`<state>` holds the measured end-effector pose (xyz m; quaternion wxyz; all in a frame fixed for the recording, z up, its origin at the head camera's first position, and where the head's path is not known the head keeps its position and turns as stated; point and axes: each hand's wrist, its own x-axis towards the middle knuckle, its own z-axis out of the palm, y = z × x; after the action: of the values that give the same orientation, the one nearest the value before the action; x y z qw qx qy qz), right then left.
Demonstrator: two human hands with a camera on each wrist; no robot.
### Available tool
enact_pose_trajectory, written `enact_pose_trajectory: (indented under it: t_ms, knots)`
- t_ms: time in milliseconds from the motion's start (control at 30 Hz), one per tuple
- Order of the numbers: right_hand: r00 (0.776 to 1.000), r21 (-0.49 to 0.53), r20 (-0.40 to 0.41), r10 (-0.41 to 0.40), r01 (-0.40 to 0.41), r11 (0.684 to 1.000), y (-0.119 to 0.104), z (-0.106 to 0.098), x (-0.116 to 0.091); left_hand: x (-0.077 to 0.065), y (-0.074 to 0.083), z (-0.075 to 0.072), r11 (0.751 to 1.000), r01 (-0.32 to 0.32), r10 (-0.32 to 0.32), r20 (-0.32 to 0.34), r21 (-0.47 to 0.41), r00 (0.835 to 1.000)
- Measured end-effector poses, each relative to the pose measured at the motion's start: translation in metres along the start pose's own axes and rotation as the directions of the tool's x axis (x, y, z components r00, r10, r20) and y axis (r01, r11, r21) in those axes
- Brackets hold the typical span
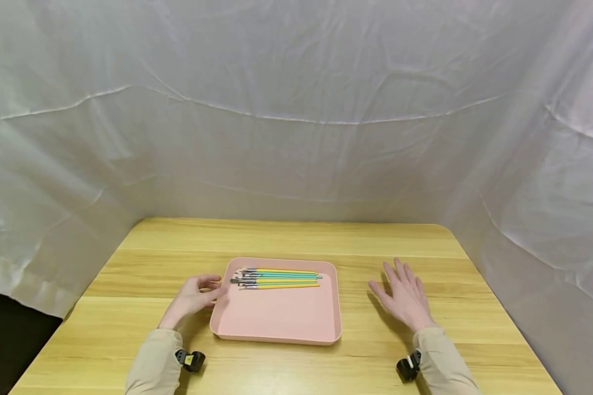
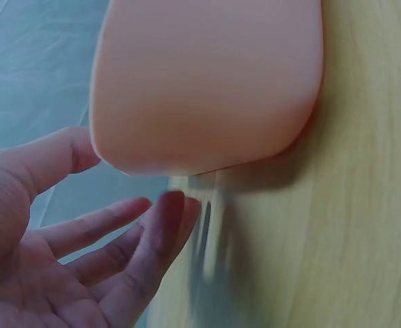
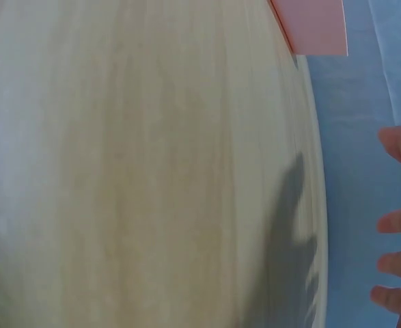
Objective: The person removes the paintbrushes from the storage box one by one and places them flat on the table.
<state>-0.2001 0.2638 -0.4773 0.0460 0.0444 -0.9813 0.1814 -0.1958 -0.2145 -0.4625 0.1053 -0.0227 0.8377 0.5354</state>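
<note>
A shallow pink tray (image 1: pixel 281 312) lies on the table, with several paintbrushes (image 1: pixel 279 278) side by side along its far part. Yellow and turquoise handles point right; the bristles point left. At the tray's left side is my left hand (image 1: pixel 197 296), thumb right at the rim and the other fingers loosely bent outside the wall. The left wrist view shows these fingers (image 2: pixel 128 249) apart from the tray's corner. My right hand (image 1: pixel 405 296) hovers over the table to the right of the tray, fingers spread and holding nothing; its fingertips (image 3: pixel 398 220) show in the right wrist view.
The wooden table (image 1: pixel 375 362) has rounded far corners. Pale fabric sheeting (image 1: pixel 296 153) hangs behind it and along both sides. A small black camera (image 1: pixel 194 361) is strapped to the left wrist, another camera (image 1: pixel 408 367) to the right.
</note>
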Motion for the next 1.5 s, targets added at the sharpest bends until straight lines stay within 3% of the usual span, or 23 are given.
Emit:
enact_pose_trajectory:
  t_ms: [167,500,800,967,1167,1333,1500]
  knots:
    - [1.0,-0.012,-0.002,-0.006,0.006,1.0,-0.003,0.001,0.0,0.002,0.0,0.002,1.0,0.006,-0.006,0.002,-0.027,1.0]
    - [0.999,-0.034,-0.008,-0.035,0.035,0.999,-0.015,0.001,0.004,0.004,0.0,0.002,1.0,0.015,-0.015,-0.023,0.006,1.0]
    - [0.995,-0.03,0.002,-0.1,0.1,0.995,-0.047,-0.001,0.017,0.008,-0.001,0.0,0.998,0.031,-0.033,-0.027,-0.061,0.999]
    - [0.98,0.004,0.023,-0.198,0.198,0.98,-0.07,-0.002,0.027,0.008,-0.002,-0.002,0.995,0.04,-0.042,-0.02,-0.093,0.999]
    - [0.937,0.159,0.093,-0.335,0.319,0.934,-0.098,-0.002,0.041,0.009,-0.004,-0.002,0.994,0.056,-0.059,-0.025,-0.092,0.998]
    - [0.914,0.339,0.182,-0.362,0.287,0.896,-0.119,-0.001,0.055,0.01,-0.005,0.0,0.993,0.061,-0.065,-0.035,-0.101,0.997]
    - [0.894,0.467,0.209,-0.397,0.265,0.843,-0.134,0.007,0.07,0.011,-0.007,0.001,0.992,0.062,-0.067,-0.038,-0.114,0.997]
